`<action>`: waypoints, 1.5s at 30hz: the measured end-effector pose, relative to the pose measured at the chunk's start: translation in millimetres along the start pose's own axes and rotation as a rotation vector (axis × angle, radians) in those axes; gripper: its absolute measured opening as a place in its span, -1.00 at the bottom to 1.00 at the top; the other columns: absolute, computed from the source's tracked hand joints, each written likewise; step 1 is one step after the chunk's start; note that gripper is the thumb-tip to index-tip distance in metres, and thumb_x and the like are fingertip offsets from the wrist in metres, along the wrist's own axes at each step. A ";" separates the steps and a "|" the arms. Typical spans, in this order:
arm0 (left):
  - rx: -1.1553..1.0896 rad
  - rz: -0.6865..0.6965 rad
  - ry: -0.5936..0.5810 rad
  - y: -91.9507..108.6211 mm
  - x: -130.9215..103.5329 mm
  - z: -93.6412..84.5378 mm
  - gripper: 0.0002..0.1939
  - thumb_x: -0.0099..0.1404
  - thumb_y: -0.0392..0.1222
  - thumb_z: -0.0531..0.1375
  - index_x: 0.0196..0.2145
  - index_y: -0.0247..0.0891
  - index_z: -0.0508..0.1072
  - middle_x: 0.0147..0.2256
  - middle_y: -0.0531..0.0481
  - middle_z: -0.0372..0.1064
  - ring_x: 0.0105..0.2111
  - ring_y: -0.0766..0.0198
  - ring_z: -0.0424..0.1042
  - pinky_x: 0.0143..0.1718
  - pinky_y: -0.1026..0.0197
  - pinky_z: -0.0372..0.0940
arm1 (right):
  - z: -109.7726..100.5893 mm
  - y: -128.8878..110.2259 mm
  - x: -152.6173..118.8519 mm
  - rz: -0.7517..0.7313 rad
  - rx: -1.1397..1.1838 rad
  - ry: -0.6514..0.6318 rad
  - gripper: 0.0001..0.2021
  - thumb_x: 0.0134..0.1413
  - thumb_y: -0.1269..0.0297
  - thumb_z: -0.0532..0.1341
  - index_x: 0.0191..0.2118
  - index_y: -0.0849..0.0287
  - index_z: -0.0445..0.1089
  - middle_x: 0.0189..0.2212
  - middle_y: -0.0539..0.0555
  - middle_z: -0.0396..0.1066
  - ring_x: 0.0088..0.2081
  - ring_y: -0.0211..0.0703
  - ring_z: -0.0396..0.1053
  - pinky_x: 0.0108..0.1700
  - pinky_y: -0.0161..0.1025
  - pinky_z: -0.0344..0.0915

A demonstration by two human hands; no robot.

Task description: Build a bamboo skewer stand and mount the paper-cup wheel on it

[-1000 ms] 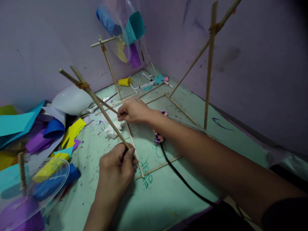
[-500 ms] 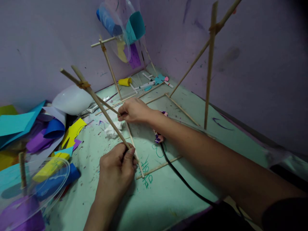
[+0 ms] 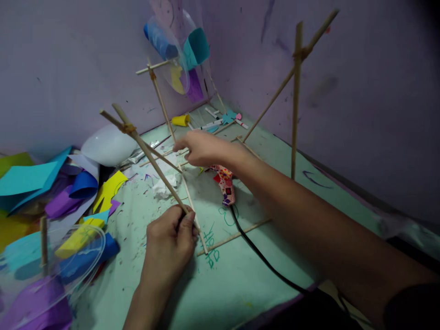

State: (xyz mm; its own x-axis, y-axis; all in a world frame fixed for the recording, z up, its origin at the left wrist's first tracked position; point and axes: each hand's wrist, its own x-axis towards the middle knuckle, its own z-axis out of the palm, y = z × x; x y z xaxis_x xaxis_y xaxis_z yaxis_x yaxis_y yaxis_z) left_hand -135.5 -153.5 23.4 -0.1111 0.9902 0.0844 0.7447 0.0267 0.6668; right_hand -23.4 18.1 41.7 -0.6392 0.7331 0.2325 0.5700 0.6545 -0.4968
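Note:
My left hand [image 3: 170, 238] is closed, pinching the lower end of a thin wooden stick [image 3: 156, 174] near a corner of the stick frame [image 3: 189, 199] lying on the table. This stick leans up to the left and crosses a second stick, tied by an orange-brown binding [image 3: 127, 129]. My right hand [image 3: 202, 147] is apart from the crossed sticks, over the far part of the frame; its index finger is stretched out and it holds nothing visible. Under the right forearm lies a flower-patterned glue gun [image 3: 226, 185], its front partly hidden, with a black cord [image 3: 257, 254].
Another tied stick pair [image 3: 295, 101] stands at right, another upright stick [image 3: 161, 103] at the back. Colored foam sheets [image 3: 25, 178] and a white balloon [image 3: 108, 144] lie left. A clear plastic disc [image 3: 99, 256] with foam pieces is front left. Markers [image 3: 211, 123] lie near the back corner.
My right hand has let go of the second crossed stick and moved slightly up and right of it. My left hand keeps its grip. More of the glue gun shows.

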 end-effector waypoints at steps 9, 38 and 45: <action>0.065 -0.004 -0.084 -4.3 3.5 -7.7 -0.72 0.21 -0.10 0.01 -0.61 -0.22 0.23 -0.66 0.09 0.24 -0.60 0.33 0.26 -0.52 0.27 0.12 | -26.2 -33.3 -21.5 -0.118 0.332 0.118 -0.74 -0.05 0.43 0.21 -0.17 0.32 0.47 -0.28 0.15 0.49 -0.25 -0.23 0.37 -0.21 -0.30 0.21; 0.599 -0.306 0.219 -26.9 65.4 -62.2 -0.53 0.16 -0.33 0.02 0.05 -0.44 0.24 0.00 -0.43 0.23 -0.11 -0.08 0.36 -0.17 -0.05 0.25 | -0.1 -35.1 -15.5 -0.094 0.387 0.201 -0.83 -0.02 0.27 0.22 -0.32 0.15 0.54 -0.46 0.03 0.52 -0.41 -0.25 0.40 -0.36 -0.35 0.21; -0.290 -0.078 -0.098 15.4 4.6 -23.7 -0.70 0.08 -0.24 0.10 -0.20 -0.32 0.42 -0.32 -0.04 0.46 -0.41 0.29 0.39 -0.39 0.29 0.26 | 1.9 -37.0 -13.1 -0.089 0.400 0.194 -0.83 -0.01 0.28 0.21 -0.31 0.16 0.53 -0.42 0.03 0.54 -0.37 -0.22 0.43 -0.32 -0.33 0.27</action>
State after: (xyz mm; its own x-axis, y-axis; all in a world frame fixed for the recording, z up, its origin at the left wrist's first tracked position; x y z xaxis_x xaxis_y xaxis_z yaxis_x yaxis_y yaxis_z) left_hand -140.1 -151.8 51.6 -0.0856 0.9956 -0.0375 0.5158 0.0765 0.8533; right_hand -37.2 -16.0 55.5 -0.5465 0.7231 0.4225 0.2483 0.6217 -0.7429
